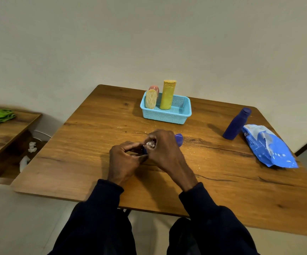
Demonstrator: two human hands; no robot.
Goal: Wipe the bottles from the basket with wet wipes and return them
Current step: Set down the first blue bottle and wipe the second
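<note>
Blue bottle (pixel 178 139) lies sideways above the table (pixel 222 181), in front of the basket (pixel 165 116). My left hand (pixel 126 159) grips one end. My right hand (pixel 164 150) curls around its body, pinching a wet wipe (pixel 150 144) against it.

Dim warm light, soft shadows, wide-angle edge distortion.

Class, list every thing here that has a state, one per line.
left hand, gripping the held bottle
right hand, pinching a wipe against it
held bottle, sideways, capped
basket, holding three bottles
yellow bottle, upright in basket
cream bottle, upright in basket
pink bottle, upright in basket
standing blue bottle, outside basket, capped
wipes pack, lying flat, opening unclear
</note>
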